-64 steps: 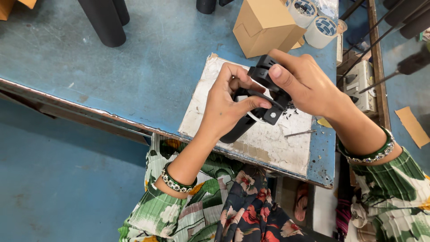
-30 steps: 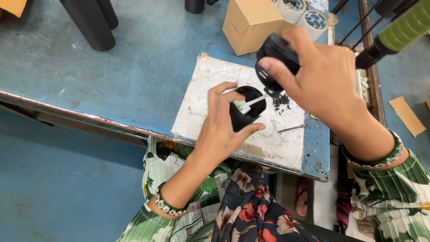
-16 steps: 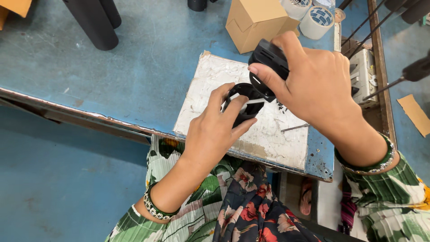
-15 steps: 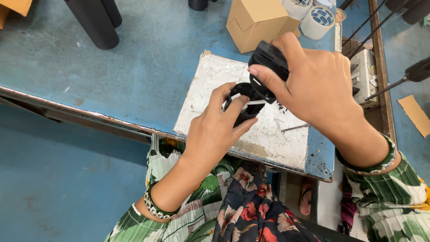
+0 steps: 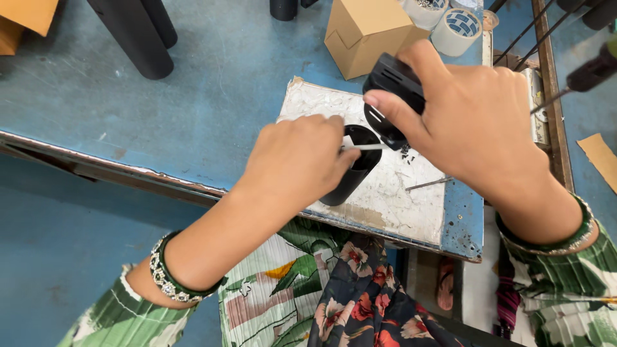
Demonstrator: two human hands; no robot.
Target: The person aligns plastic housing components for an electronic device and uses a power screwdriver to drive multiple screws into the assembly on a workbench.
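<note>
Head view: the left hand [image 5: 295, 164] has its grip closed around a black tube [image 5: 352, 170] over the white board [image 5: 379, 193] on the blue worktop [image 5: 212, 96], pinching a white strip [image 5: 365, 146]; the right hand [image 5: 472, 122] clasps a black ribbed part [image 5: 392, 80] just above it

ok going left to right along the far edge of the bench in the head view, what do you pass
orange cardboard corner → tall black tubes → short black tube → small brown cardboard box → two tape rolls
</note>
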